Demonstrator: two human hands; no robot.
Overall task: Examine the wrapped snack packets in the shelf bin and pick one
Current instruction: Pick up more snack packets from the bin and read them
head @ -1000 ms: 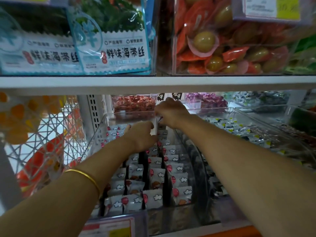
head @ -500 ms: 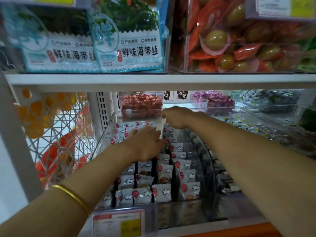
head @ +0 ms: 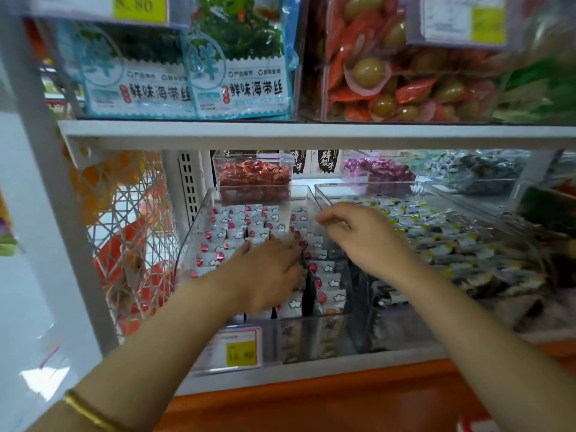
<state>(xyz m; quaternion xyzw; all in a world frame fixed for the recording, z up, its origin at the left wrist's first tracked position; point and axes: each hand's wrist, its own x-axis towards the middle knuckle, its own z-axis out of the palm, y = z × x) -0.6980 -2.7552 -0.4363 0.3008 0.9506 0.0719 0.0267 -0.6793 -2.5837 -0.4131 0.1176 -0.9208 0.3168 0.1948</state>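
Observation:
Small white snack packets [head: 325,269] with a red dot and a cloud print stand in rows in a clear shelf bin [head: 199,219]. My left hand [head: 268,272] lies palm down on the middle rows, its fingers spread over the packets and blurred. My right hand [head: 358,232] hovers over the bin's right wall, its fingertips curled together near the rim. Whether they pinch anything is unclear. The packets under my left hand are hidden.
A second clear bin [head: 452,241] of yellow-and-black packets sits to the right. Boxes of red sweets [head: 254,179] and purple sweets [head: 380,169] stand behind. The upper shelf board [head: 311,132] hangs close overhead. A wire basket [head: 134,244] is on the left, a price tag [head: 240,350] in front.
My right hand has come back from the bin's far rim to its right wall. My left hand has slid nearer over the packet rows. The view has tilted down.

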